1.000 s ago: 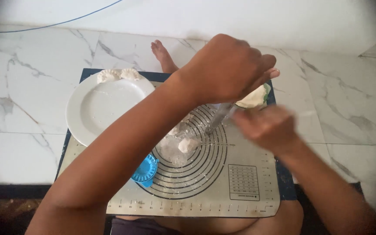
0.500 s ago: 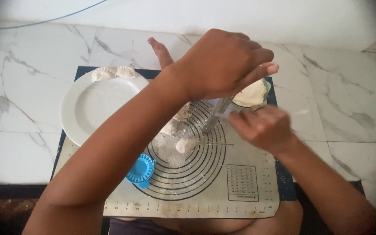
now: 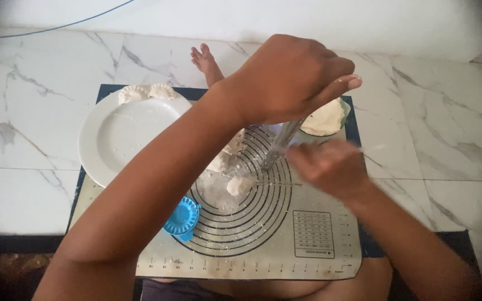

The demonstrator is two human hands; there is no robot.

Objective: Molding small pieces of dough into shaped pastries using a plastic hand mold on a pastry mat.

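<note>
1. Blue plastic, round and ridged: the small dumpling press (image 3: 182,218) lies nearest you, on the left part of the pale silicone baking mat (image 3: 319,253), at the edge of its printed black rings.
2. Just beyond the press, small lumps of white dough (image 3: 239,185) sit on a floury patch inside the rings.
3. Your right hand (image 3: 330,167) hovers low over the mat's right side, blurred; I cannot tell whether it is closed on anything.
4. Your left hand (image 3: 291,78) reaches across above the rings, fingers curled tight round the top of a clear, rod-like tool (image 3: 279,146) that slants down toward the dough.
5. Left of your forearm, the round white plate (image 3: 118,139) rests partly on the mat, with two folded dumplings (image 3: 146,92) on its far rim.
6. Beyond your right hand, a small bowl of pale dough (image 3: 324,118) sits at the mat's far edge.
7. Farthest off, a bare foot (image 3: 206,64) rests on the white marble floor (image 3: 40,111).
</note>
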